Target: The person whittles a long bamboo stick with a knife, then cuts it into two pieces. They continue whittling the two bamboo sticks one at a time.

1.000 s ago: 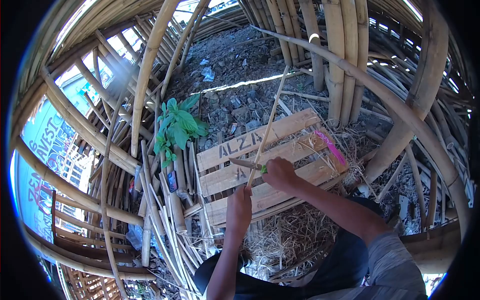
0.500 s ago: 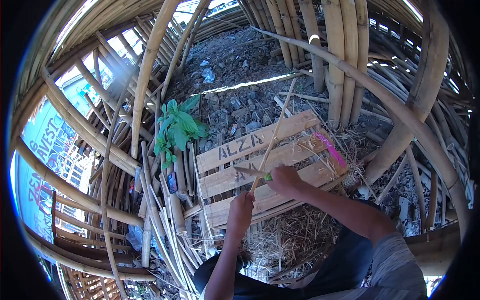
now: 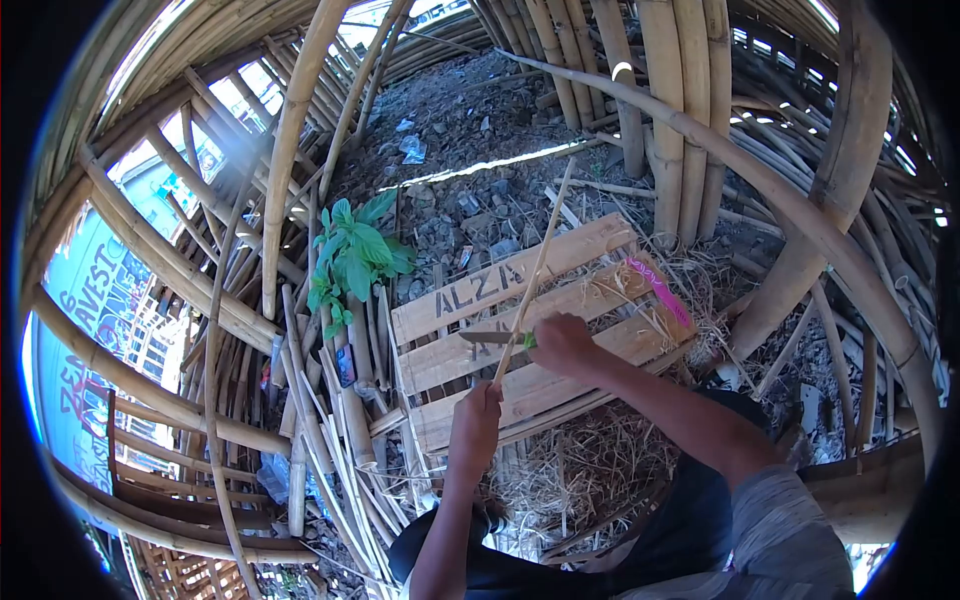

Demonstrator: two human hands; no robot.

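Note:
My left hand (image 3: 474, 428) is wrapped round the lower end of a thin bamboo strip (image 3: 541, 262), which slants up and away over a slatted wooden crate (image 3: 440, 384). Black stencilled letters mark the crate's slats. In my right hand (image 3: 562, 345) is a knife (image 3: 490, 338) with a green handle, its blade pointing left. The blade crosses the strip a short way above my left fist, overlapping it in this view.
Pale shavings (image 3: 590, 460) lie in a heap below the crate. A pink strip (image 3: 660, 288) rests on its right end. A leafy plant (image 3: 355, 255) and cut bamboo strips (image 3: 340, 490) are at the left. Thick bamboo poles (image 3: 680, 120) stand around, one leaning across the right.
The knife has swung to lie more level, and my right hand has shifted slightly up and left. My left hand keeps its hold on the strip, dipping slightly.

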